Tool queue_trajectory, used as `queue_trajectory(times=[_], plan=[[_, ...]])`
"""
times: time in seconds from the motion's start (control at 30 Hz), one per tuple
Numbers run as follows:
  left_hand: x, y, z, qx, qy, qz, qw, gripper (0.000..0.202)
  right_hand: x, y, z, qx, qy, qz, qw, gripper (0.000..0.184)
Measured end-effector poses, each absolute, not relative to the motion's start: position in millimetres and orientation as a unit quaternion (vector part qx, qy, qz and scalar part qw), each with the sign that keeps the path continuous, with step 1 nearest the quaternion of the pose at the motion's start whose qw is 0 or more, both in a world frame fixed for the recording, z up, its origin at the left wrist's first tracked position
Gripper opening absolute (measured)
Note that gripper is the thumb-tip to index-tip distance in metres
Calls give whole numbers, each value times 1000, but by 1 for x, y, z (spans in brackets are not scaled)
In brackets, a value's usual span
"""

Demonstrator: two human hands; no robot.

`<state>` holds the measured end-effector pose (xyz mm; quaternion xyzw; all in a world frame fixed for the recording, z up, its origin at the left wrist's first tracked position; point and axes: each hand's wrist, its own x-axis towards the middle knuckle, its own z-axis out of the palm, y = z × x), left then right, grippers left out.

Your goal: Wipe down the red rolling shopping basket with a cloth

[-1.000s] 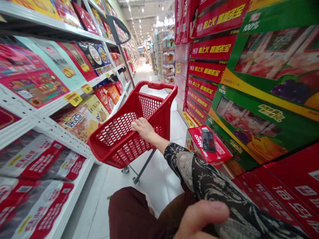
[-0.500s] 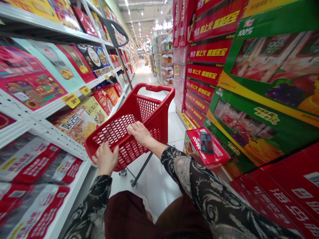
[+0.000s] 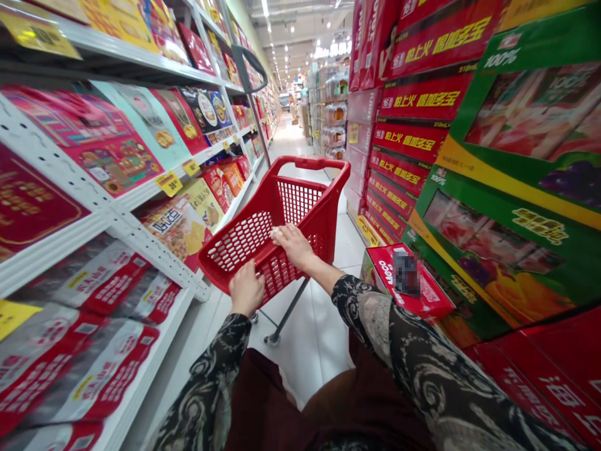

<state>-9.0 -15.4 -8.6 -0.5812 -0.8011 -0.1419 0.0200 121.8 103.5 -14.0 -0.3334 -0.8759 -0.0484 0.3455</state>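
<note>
A red plastic shopping basket cart (image 3: 239, 241) with perforated walls stands in front of me, slightly turned in the aisle. My left hand (image 3: 247, 289) is closed over its near rim, toward the left corner. Further right along the same rim, my right hand (image 3: 294, 246) grips with its fingers over the edge. Its tall grey handle (image 3: 250, 70) rises on the far left side. Beneath the basket, a grey leg (image 3: 290, 310) runs down to a caster wheel (image 3: 271, 340) on the floor.
White shelves (image 3: 117, 210) with boxed and bagged snacks run along the left. Stacked red drink cartons (image 3: 413, 100) and green juice boxes (image 3: 511, 232) line the right. A red Meco carton (image 3: 434, 300) juts out near my right forearm.
The whole scene has shifted rightward in view as my head turned a little left. Both hands stay on the basket rim, and the left one now appears closer to the right.
</note>
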Motion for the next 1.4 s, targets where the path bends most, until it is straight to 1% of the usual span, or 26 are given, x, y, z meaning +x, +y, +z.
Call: queue_trajectory(times=[0.17,0.23,0.4,0.67,0.77,0.93,1.03,1.2,1.3,1.4], plan=[[-5,-14,-9,-648,-738,-184,-34,56,114,76,-20,-274,-899,-32,339,30],[-9,-19,-10,-645,-743,-178,-35,59,122,79,-17,-289,-895,-19,339,30],[-9,-35,-14,-620,-776,-116,-19,67,145,92,-11,-352,-866,-3,354,32],[7,-37,-17,-630,-762,-144,-32,70,128,59,-41,-291,-873,-5,391,35],[6,-37,-18,-641,-751,-153,-38,71,132,60,-46,-267,-874,-10,406,34],[4,-27,-23,-672,-716,-186,-30,77,153,81,-48,-363,-802,-4,475,42],[0,-20,-28,-666,-710,-222,-48,81,150,74,-65,-337,-816,1,470,41],[-13,-14,-30,-671,-684,-271,-92,80,124,30,-118,-299,-838,15,456,43],[-17,-14,-30,-681,-682,-248,-97,76,121,12,-149,-292,-856,17,427,41],[-16,-16,-29,-691,-688,-206,-78,75,133,8,-166,-295,-870,21,395,37]])
